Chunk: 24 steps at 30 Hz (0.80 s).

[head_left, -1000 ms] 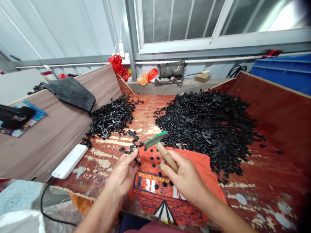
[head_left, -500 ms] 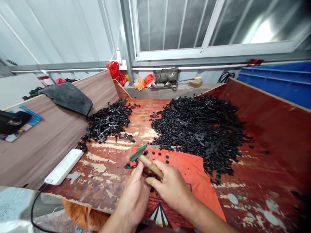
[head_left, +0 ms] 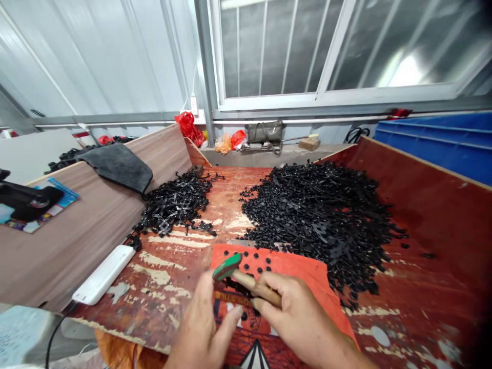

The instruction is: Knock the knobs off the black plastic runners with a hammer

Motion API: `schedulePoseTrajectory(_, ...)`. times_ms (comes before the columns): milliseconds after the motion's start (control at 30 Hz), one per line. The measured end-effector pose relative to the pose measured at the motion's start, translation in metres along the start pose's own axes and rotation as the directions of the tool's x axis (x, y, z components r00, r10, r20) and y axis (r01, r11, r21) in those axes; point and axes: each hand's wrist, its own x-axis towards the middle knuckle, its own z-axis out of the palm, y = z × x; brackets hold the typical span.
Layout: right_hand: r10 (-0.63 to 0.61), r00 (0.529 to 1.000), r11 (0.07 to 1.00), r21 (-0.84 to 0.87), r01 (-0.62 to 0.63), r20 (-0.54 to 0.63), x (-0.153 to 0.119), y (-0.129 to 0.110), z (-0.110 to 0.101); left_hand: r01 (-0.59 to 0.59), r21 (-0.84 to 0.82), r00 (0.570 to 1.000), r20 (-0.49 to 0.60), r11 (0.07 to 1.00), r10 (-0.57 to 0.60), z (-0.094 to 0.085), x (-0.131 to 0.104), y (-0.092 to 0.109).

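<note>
My right hand (head_left: 298, 307) is closed around the wooden handle of a small hammer (head_left: 251, 283), whose green-painted head points to the left. My left hand (head_left: 203, 323) is slightly blurred beside it, thumb and fingers apart, with nothing seen in it. Under the hammer a dark part is partly hidden. Both hands are above an orange printed sheet (head_left: 307, 264) on the table. Small round black pieces (head_left: 257, 255) are spaced out on the sheet beyond the hammer head.
A large heap of black parts (head_left: 319, 215) spreads on the right, and a smaller pile (head_left: 177, 202) lies at left. A white power bank (head_left: 103, 274) with a cable lies near the left board (head_left: 77, 241). A blue crate (head_left: 442, 146) stands beyond the right board.
My left hand has moved down and left, away from the hammer, and its fingers have parted. The hammer has shifted right in my right hand. The camera view has tilted up slightly.
</note>
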Motion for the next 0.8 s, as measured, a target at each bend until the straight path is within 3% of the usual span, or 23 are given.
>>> schedulePoseTrajectory(100,-0.001,1.000,1.000,-0.004,0.001,-0.022,0.001,0.001,0.007,-0.036,0.027,0.999,-0.014,0.999,0.036,0.011,-0.004,-0.013)
schedulePoseTrajectory(200,0.031,0.999,0.996,0.083,-0.029,-0.021,0.004,0.002,0.004,-0.152,0.163,0.988,-0.001,0.975,0.154,0.012,0.000,-0.020)
schedulePoseTrajectory(300,0.036,0.993,0.955,0.289,-0.067,0.112,0.005,0.003,0.001,-0.254,0.164,0.951,0.221,0.953,0.215,0.012,0.008,-0.011)
schedulePoseTrajectory(333,0.021,0.985,0.934,0.348,-0.080,0.170,0.006,0.004,0.002,-0.234,0.103,0.931,0.312,0.967,0.192,0.014,0.009,-0.006)
schedulePoseTrajectory(400,-0.007,0.972,0.909,0.406,-0.091,0.235,0.005,0.003,0.004,-0.086,-0.045,0.888,0.449,0.995,0.097,0.021,0.010,0.001)
schedulePoseTrajectory(467,-0.009,0.976,0.917,0.391,-0.078,0.217,0.005,0.002,0.007,0.096,-0.156,0.866,0.499,0.983,-0.005,0.025,0.011,0.004)
schedulePoseTrajectory(567,-0.010,0.992,0.963,0.268,-0.024,0.124,0.003,0.002,0.003,0.206,-0.171,0.872,0.478,0.964,-0.101,0.017,0.022,0.004)
schedulePoseTrajectory(700,-0.028,0.999,0.996,0.082,0.030,-0.016,-0.006,0.019,-0.021,0.196,-0.087,0.941,0.298,0.977,-0.163,-0.011,0.062,-0.010)
schedulePoseTrajectory(800,0.099,0.990,0.995,0.007,-0.099,-0.098,-0.019,0.055,-0.039,0.258,-0.061,0.943,0.232,0.964,-0.238,-0.020,0.097,-0.034)
